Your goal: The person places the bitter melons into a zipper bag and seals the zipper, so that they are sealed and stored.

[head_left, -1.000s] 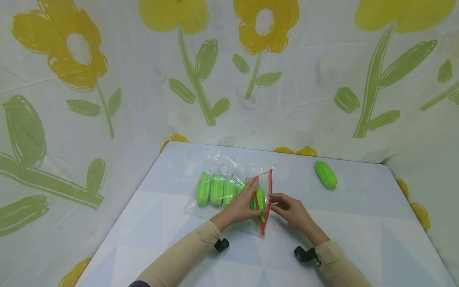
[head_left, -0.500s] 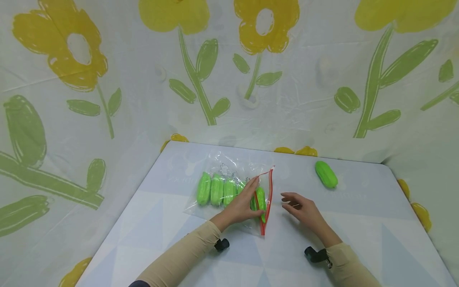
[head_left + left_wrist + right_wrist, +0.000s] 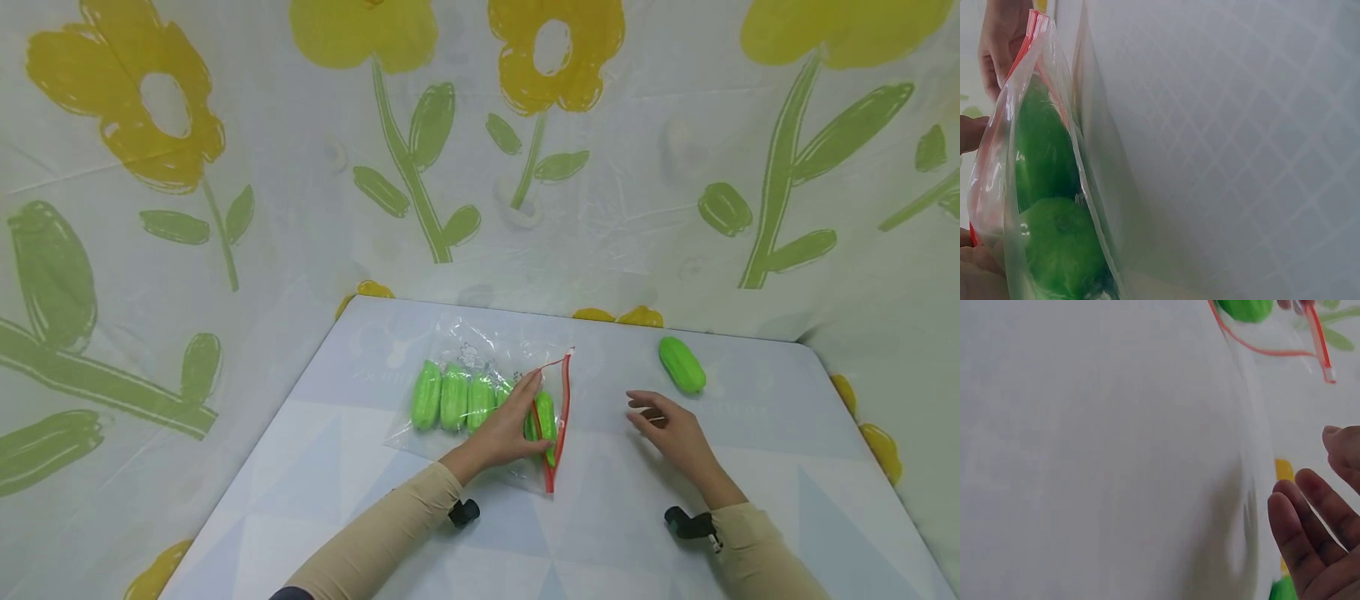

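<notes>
Right hand [image 3: 672, 431]: empty, fingers loosely spread, over the table between bag and loose cucumber; a second ago right at the red zip edge, half a second ago partway out, now well clear of the bag and near the cucumber. In the right wrist view, straight fingers [image 3: 1310, 531] with nothing in them.
Left hand [image 3: 508, 427]: pinching the bag's upper lip at the mouth, thumb and fingers curled on the plastic; same place in all three head pictures.
Bag [image 3: 480, 392]: clear, flat on the table, mouth with red zip strip [image 3: 560, 421] facing right and propped open by the left hand.
Contents: three green cucumbers [image 3: 452, 397] side by side deep in the bag, one more [image 3: 543, 417] just inside the mouth; close up in the left wrist view, green shapes [image 3: 1047, 206] behind the plastic.
Loose cucumber [image 3: 682, 364]: alone on the table to the far right, just beyond the right fingertips, not touched.
Table [image 3: 750, 500]: pale, faint triangle pattern, flower-print sheet behind.
Change: right hand off the zip edge and shifted toward the loose cucumber; bag, contents and left hand unmoved.
Reading: likely one cucumber just released inside and the last one outside being reached for; grasp not yet made, bag not yet sealed.
</notes>
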A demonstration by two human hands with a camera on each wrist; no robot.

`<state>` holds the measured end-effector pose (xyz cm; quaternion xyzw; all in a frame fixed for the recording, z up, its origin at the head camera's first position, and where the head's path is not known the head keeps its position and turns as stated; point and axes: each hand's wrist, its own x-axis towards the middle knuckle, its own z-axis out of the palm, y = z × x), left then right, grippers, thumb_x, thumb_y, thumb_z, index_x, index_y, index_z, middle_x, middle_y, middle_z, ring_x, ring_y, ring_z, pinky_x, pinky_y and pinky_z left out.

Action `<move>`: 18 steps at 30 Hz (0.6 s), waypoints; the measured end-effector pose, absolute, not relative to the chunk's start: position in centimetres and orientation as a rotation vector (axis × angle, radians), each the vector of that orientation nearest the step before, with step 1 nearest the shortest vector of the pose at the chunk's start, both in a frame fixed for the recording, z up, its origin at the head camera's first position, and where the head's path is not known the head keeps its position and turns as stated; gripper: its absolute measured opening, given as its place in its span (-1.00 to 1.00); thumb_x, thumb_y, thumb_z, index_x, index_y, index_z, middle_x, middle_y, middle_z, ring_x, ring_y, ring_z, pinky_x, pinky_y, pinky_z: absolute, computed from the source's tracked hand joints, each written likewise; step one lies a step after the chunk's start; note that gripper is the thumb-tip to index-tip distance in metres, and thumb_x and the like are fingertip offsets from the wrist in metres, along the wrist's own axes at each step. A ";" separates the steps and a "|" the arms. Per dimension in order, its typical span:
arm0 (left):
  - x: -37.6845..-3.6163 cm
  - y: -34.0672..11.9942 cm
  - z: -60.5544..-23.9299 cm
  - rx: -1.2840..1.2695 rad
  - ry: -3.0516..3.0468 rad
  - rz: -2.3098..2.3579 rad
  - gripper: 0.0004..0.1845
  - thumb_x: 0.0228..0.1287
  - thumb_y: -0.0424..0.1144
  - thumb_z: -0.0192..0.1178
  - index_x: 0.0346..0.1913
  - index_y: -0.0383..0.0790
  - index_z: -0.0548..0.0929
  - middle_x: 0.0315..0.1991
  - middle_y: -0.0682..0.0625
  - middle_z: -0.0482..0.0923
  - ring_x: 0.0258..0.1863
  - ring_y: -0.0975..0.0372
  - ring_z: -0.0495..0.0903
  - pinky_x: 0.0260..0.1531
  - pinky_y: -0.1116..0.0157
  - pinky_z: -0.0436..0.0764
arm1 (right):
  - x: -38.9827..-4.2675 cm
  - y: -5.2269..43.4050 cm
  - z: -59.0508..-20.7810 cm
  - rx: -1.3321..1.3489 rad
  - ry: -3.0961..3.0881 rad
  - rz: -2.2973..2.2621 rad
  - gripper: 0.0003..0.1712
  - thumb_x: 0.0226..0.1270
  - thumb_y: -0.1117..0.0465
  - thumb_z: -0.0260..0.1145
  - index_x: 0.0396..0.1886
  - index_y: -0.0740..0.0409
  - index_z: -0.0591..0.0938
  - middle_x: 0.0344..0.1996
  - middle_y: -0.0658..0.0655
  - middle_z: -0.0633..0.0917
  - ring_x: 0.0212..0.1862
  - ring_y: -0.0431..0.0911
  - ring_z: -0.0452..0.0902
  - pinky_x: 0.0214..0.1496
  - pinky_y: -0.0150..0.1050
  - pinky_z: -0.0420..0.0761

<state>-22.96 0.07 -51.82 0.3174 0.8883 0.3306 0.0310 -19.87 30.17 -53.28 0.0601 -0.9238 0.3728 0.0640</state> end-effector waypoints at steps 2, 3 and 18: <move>-23.0 0.1 -51.9 0.977 2.735 1.020 0.16 -0.01 0.00 0.38 0.48 -0.09 -0.23 0.49 0.02 -0.21 0.42 0.18 -0.04 0.26 0.16 0.28 | -20.1 30.9 -53.3 0.158 -2.774 1.104 -0.53 0.30 -0.05 0.19 0.17 -0.03 0.49 -0.07 0.10 0.63 -0.14 -0.02 0.60 -0.20 -0.22 0.64; -23.0 0.1 -51.9 0.978 2.735 1.020 0.16 -0.01 0.00 0.38 0.48 -0.09 -0.23 0.49 0.03 -0.22 0.42 0.18 -0.04 0.27 0.16 0.27 | -20.1 31.3 -53.3 0.148 -2.763 1.098 -0.53 0.31 -0.04 0.19 0.17 -0.01 0.49 -0.07 0.12 0.63 -0.14 -0.01 0.60 -0.22 -0.24 0.64; -22.8 0.0 -51.8 0.970 2.745 0.989 0.18 0.00 0.03 0.36 0.47 0.06 -0.32 0.49 0.07 -0.26 0.42 0.17 -0.05 0.26 0.17 0.27 | -22.0 35.3 -51.0 -0.007 -2.719 0.999 -0.51 0.31 0.00 0.20 0.16 0.13 0.50 -0.05 0.23 0.57 -0.10 0.10 0.53 -0.30 -0.39 0.52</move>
